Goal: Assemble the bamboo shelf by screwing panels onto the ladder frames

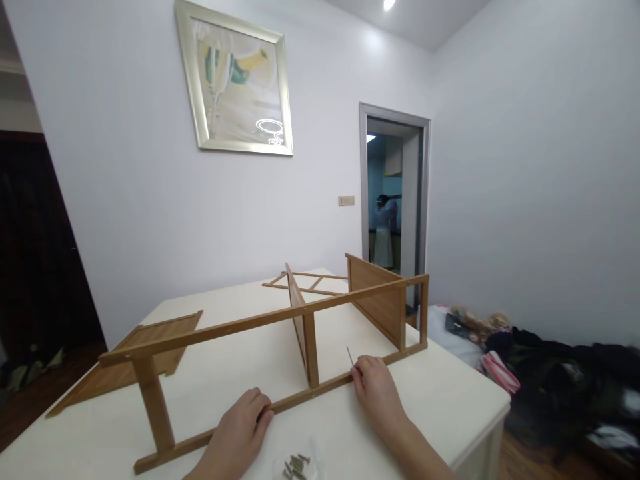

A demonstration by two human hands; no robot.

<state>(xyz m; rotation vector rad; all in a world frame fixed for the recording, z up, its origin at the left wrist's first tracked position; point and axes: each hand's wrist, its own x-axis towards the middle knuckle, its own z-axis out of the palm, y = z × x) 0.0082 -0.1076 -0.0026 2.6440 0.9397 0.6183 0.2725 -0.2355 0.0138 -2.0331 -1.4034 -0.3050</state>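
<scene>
A brown wooden shelf frame (240,325) stands on its side on the white table, with two panels joined across it. At its lower rail my left hand (240,427) is closed, fingers curled over the wood near the middle. My right hand (377,387) pinches a thin metal rod (350,356), which looks like a hex key; its lower end is hidden by the fingers. This hand rests at the same rail, right of the middle upright. In front of the frame, between my hands, a clear plastic bag (299,467) holds several screws.
A loose slatted wooden panel (130,357) lies at the table's left, and another ladder-like frame (315,283) lies at the back. The white table (435,393) ends at the right beside heaped clothes (550,380). A person (384,227) stands beyond the doorway.
</scene>
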